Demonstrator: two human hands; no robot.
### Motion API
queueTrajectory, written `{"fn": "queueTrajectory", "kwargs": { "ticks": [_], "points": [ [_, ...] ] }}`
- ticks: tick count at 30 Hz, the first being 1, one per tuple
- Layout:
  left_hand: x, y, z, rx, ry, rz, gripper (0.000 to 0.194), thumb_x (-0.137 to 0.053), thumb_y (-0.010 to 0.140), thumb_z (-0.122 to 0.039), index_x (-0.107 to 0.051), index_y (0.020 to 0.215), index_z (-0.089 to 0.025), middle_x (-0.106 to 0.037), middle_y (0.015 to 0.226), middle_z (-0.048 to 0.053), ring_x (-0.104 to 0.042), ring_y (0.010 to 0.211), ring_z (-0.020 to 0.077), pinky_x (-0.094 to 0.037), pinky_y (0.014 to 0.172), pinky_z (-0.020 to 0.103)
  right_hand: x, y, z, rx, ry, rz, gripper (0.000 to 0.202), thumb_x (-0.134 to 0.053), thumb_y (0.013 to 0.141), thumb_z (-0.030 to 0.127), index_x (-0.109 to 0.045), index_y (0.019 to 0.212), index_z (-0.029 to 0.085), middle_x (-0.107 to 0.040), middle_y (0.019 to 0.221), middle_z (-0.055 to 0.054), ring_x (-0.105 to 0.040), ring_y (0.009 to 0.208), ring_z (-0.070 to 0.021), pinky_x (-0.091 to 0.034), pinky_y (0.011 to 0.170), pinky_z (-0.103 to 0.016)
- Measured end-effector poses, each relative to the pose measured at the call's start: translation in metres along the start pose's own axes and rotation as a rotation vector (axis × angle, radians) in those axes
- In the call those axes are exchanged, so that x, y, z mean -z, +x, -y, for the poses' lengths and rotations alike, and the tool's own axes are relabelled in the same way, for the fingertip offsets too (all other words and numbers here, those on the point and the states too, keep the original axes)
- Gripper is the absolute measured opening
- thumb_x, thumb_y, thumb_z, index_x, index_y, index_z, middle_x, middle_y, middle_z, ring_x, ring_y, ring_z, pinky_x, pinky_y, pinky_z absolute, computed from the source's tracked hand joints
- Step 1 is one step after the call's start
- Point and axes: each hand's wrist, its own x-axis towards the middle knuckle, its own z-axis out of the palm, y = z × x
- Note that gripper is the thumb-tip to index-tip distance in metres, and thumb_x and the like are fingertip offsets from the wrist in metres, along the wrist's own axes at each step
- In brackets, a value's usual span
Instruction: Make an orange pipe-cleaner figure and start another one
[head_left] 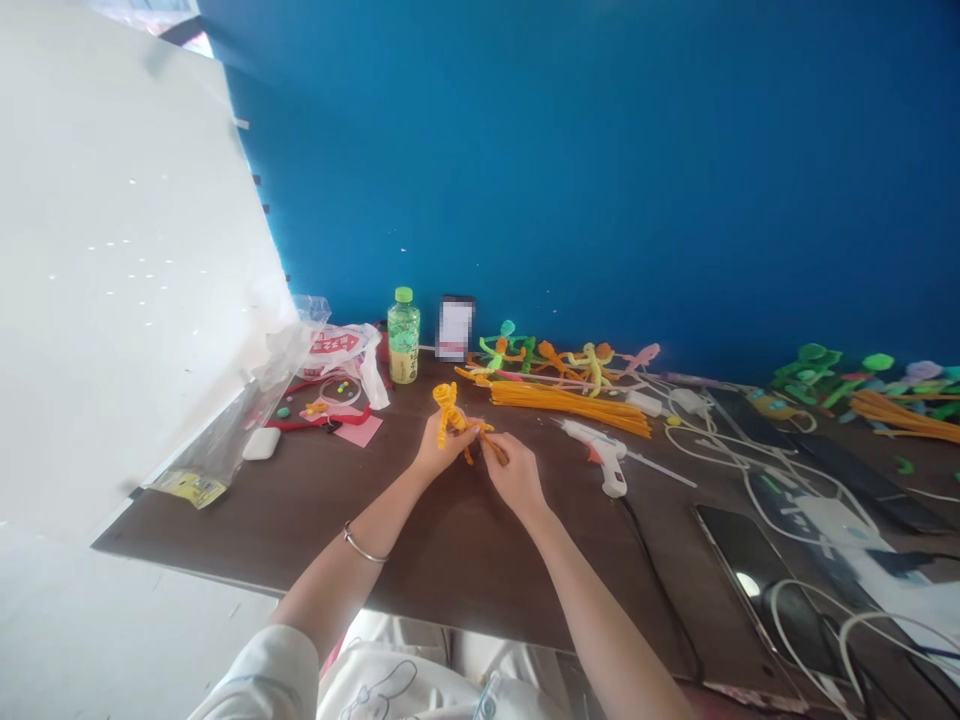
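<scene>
An orange pipe-cleaner figure, with a rounded head and thin limbs, is held above the dark table. My left hand is closed around its body, the head sticking up past the fingers. From the right, my right hand pinches an orange pipe-cleaner end at the figure's side. The two hands nearly meet, and the fingers partly cover the lower limbs. Just beyond them lies a bundle of straight orange pipe cleaners.
A white glue gun lies right of my hands, its cord running forward. Behind stand a green-capped bottle and a phone, beside small pipe-cleaner figures. Left are plastic bags and a white case; right, a tablet and cables.
</scene>
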Motion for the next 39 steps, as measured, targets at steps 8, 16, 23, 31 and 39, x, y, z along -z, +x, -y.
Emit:
{"fn": "queueTrajectory", "kwargs": {
  "ticks": [8, 16, 23, 31, 39],
  "points": [
    [-0.004, -0.003, -0.011, -0.003, 0.003, 0.014, 0.031, -0.070, 0.059, -0.027, -0.043, 0.072, -0.018, -0.067, 0.078, 0.004, -0.064, 0.084, 0.0193, -0.047, 0.077, 0.033, 0.004, -0.002, 0.001, 0.107, -0.267, 0.027, 0.025, -0.039, 0.084, 0.027, -0.063, 0.087, 0.022, -0.058, 0.076, -0.004, -0.056, 0.065, -0.0143, -0.040, 0.058, -0.023],
    [-0.004, -0.004, -0.014, -0.013, 0.126, -0.042, 0.028, -0.068, 0.058, -0.021, -0.042, 0.067, -0.018, -0.066, 0.070, 0.000, -0.062, 0.072, 0.0140, -0.044, 0.073, 0.029, 0.012, 0.000, 0.000, 0.157, -0.292, -0.134, 0.028, -0.041, 0.085, 0.032, -0.066, 0.090, 0.022, -0.060, 0.077, -0.005, -0.057, 0.067, -0.0134, -0.040, 0.060, -0.022],
    [-0.001, -0.006, -0.018, 0.174, -0.094, 0.176, 0.034, -0.072, 0.057, -0.023, -0.041, 0.072, -0.018, -0.065, 0.074, 0.001, -0.059, 0.067, 0.0116, -0.045, 0.072, 0.030, 0.019, 0.006, 0.000, -0.078, 0.164, -0.175, 0.026, -0.055, 0.073, 0.043, -0.067, 0.078, 0.020, -0.063, 0.080, -0.007, -0.057, 0.072, -0.0186, -0.044, 0.066, -0.029],
    [-0.002, -0.008, -0.023, 0.298, -0.360, 0.233, 0.035, -0.074, 0.056, -0.020, -0.042, 0.072, -0.017, -0.063, 0.074, 0.000, -0.061, 0.068, 0.0112, -0.044, 0.078, 0.032, 0.011, 0.008, 0.001, -0.528, 0.785, -0.042, 0.034, -0.071, 0.054, 0.044, -0.063, 0.074, 0.017, -0.049, 0.048, 0.004, -0.038, 0.040, -0.0072, -0.029, 0.041, -0.023],
    [-0.001, -0.006, -0.013, 0.148, -0.252, 0.112, 0.034, -0.071, 0.060, -0.025, -0.041, 0.074, -0.017, -0.066, 0.079, 0.002, -0.062, 0.074, 0.0131, -0.045, 0.077, 0.033, 0.000, 0.005, 0.007, -0.583, 0.851, 0.053, 0.032, -0.070, 0.056, 0.045, -0.059, 0.064, 0.016, -0.048, 0.052, 0.004, -0.038, 0.038, -0.0050, -0.026, 0.038, -0.021]
  ]
}}
